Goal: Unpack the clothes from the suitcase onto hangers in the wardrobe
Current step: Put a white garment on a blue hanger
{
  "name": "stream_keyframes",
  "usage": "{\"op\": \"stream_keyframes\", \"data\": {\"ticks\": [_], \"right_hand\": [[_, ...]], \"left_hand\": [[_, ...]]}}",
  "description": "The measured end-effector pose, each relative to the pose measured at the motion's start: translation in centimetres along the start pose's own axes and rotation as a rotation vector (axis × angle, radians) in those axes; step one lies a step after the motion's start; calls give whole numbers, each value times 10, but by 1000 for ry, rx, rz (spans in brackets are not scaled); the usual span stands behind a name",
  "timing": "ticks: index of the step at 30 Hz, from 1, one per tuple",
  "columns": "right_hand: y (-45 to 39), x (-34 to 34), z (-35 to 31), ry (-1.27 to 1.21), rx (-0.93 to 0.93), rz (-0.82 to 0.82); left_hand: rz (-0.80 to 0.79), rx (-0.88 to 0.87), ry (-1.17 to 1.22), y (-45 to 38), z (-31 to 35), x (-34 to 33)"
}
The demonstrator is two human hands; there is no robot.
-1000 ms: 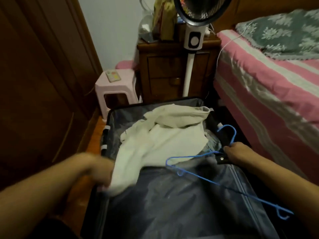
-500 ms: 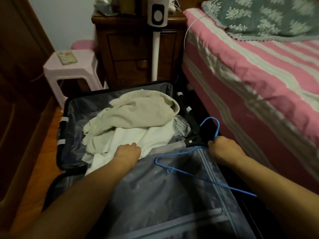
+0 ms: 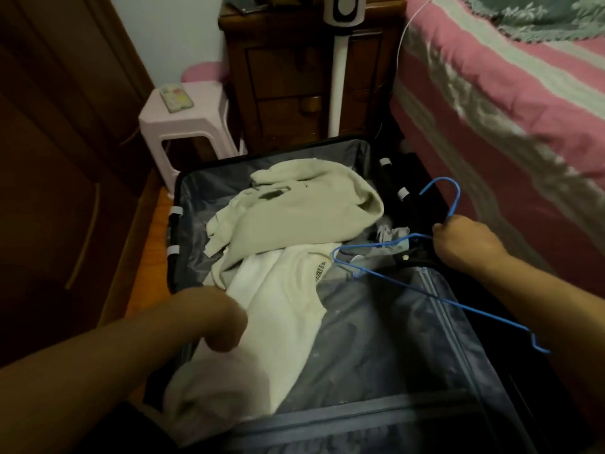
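White garment (image 3: 278, 309) is trailing from the open suitcase (image 3: 393, 339) toward the near left, the left hand (image 3: 222, 326) gripping it; the right hand (image 3: 465, 244) is clutching a blue hanger (image 3: 406, 283) (lifting it clear before threading seems wise).

The left hand (image 3: 222, 326) has moved back toward the person, dragging the white garment (image 3: 278, 322) out over the suitcase's near half; the cream garment (image 3: 304, 214) now lies uncovered.
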State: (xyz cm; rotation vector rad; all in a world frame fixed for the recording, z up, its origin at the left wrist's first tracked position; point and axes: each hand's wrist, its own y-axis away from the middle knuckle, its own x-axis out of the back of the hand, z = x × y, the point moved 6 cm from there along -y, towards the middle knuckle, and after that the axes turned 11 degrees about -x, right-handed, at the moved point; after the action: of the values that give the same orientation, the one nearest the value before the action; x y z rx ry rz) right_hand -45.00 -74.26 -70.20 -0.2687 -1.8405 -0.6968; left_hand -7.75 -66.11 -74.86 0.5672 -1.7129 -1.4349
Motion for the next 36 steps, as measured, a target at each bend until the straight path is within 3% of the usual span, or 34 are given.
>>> {"op": "stream_keyframes", "data": {"ticks": [3,5,7,10,13,17,19,20,22,24,25,27,29,30,34,36], "right_hand": [[-2,-11,1,70,16,-32],[-2,-14,5,82,24,-36],[1,-14,9,53,30,-26],[6,-13,17,-43,9,-2],[7,-11,23,-97,-14,-6],[11,-4,27,-107,15,1],[12,-5,30,-137,10,-9],[11,-5,32,-156,1,-7],[8,-4,34,-193,-16,12],[4,0,35,-220,-26,27],[3,2,35,-232,-33,22],[2,5,34,-243,-40,3],[2,3,32,-244,-51,-19],[2,1,31,-240,-57,-29],[5,-10,27,-215,-68,-53],[7,-11,27,-215,-67,-56]], "left_hand": [[525,24,276,-19,18,34],[684,-30,508,-40,34,39],[756,3,425,-59,46,36],[857,68,53,-80,51,42],[759,56,-106,-102,48,50],[652,47,48,-103,51,54],[674,11,194,-83,56,69],[702,-90,283,-71,66,76],[631,-490,398,-40,111,81],[368,-790,308,-14,165,59],[224,-827,236,-12,180,42],[29,-689,181,-31,178,14],[22,-536,242,-49,154,8],[137,-483,265,-56,141,16],[897,-312,215,-63,107,75],[996,-378,91,-78,115,85]]}}
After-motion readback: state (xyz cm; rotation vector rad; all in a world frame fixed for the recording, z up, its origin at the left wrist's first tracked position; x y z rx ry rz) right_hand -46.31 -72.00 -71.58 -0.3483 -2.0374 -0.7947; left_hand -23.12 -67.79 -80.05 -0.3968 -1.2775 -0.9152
